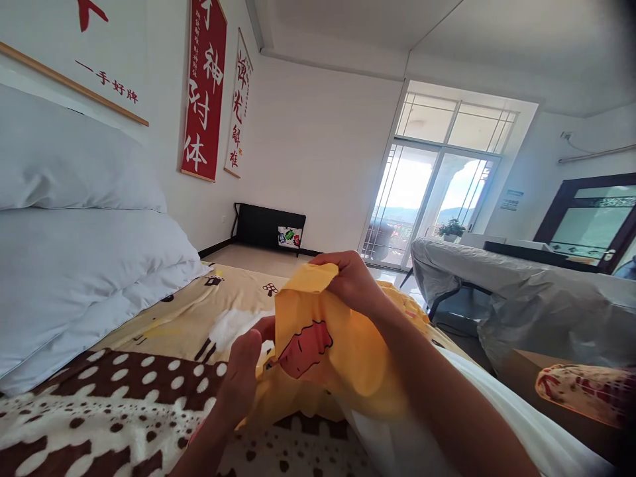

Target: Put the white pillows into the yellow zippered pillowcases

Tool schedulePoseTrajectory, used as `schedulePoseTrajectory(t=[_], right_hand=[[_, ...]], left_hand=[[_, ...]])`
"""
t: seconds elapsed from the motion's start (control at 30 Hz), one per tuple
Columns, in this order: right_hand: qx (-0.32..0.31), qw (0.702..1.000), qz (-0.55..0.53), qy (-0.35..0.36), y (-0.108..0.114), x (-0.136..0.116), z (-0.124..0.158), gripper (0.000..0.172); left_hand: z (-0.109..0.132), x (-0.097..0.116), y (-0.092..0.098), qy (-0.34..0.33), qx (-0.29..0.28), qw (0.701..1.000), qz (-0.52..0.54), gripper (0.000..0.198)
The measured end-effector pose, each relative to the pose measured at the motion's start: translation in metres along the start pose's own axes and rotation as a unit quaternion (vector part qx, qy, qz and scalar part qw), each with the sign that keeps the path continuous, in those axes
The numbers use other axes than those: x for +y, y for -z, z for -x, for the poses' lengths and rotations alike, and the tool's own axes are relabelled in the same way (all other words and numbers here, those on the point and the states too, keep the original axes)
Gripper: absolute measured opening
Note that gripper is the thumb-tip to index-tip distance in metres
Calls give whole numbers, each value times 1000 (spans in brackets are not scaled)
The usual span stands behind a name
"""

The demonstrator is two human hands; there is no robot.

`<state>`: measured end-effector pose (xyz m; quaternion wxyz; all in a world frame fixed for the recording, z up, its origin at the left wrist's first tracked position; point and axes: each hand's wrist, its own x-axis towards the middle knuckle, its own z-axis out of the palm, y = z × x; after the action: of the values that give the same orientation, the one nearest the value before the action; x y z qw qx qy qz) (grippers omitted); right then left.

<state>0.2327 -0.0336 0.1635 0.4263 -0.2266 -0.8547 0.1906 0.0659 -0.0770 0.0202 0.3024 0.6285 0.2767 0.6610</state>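
Note:
A yellow cloth (309, 311) with a red, black-outlined print hangs in folds above the bed, in the middle of the view. My right hand (350, 281) pinches its top edge, with the fingers curled over the fabric. Lower down on the left, my left hand (243, 368) grips the side of the same cloth, its thumb towards me and its fingertips partly hidden behind the fabric. Beneath both hands lies a patterned blanket (163, 381) in cream and brown with white dots. More yellow printed fabric (405, 301) shows beyond my right forearm.
White pillows (84, 265) are stacked at the left against the wall. White bedding (497, 397) runs along the right side. Past it stand a cardboard box (527, 361) holding a patterned item and a table under a plastic sheet (536, 291). A black folded frame (263, 228) leans on the far wall.

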Motion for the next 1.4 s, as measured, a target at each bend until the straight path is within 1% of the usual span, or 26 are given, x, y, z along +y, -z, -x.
schedulePoseTrajectory(t=[0.03,0.1,0.13,0.17,0.23,0.27,0.4,0.47,0.57,0.67,0.77,0.87,0.97,1.07,1.13,1.2,1.3,1.37,1.4], right_hand=[[9,1000,11,-1,-3,-2,1,21],[19,999,29,-3,-11,-9,4,17],[18,999,37,-2,-16,-14,6,15],[16,999,43,1,-20,-18,8,14],[6,998,59,10,-27,-25,11,15],[3,997,70,15,-30,-27,13,16],[0,993,110,32,-36,-28,12,20],[-3,993,112,34,-38,-27,11,23],[-17,994,103,30,-41,-27,10,27],[-22,994,106,35,-43,-29,11,28],[-20,992,116,40,-44,-29,9,25],[-23,991,124,37,-45,-26,6,20],[-20,990,137,32,-43,-22,2,17],[-7,985,174,0,-37,-19,-2,12],[-5,978,207,-22,-32,-16,-1,19],[-12,971,239,-32,-26,-13,4,33],[-43,959,276,-55,-14,-6,22,60],[-72,949,297,-78,-3,2,39,70],[-87,943,308,-87,2,7,48,73]], left_hand=[[2,3,-2,-14,-10,1000,-13,50],[4,7,-6,-32,-29,996,-83,39],[5,8,-9,-34,-17,992,-123,31],[6,8,-11,-30,8,987,-155,25],[7,5,-15,-7,48,982,-183,26],[7,3,-16,11,50,982,-182,28],[5,-1,-18,88,10,985,-145,26],[4,-2,-19,109,14,985,-133,26],[1,-4,-22,121,56,985,-113,28],[-2,-6,-21,127,77,988,-47,23],[-4,-4,-21,137,57,989,-6,17],[-3,-1,-21,148,41,988,-11,12],[-4,2,-14,154,20,988,-1,15],[-7,2,0,166,-17,985,47,25],[-11,-1,10,183,-28,979,91,31],[-15,-5,17,203,-6,969,144,37],[-22,-12,21,232,90,942,223,45],[-26,-18,22,234,150,928,249,46],[-28,-22,23,230,168,927,245,47]])
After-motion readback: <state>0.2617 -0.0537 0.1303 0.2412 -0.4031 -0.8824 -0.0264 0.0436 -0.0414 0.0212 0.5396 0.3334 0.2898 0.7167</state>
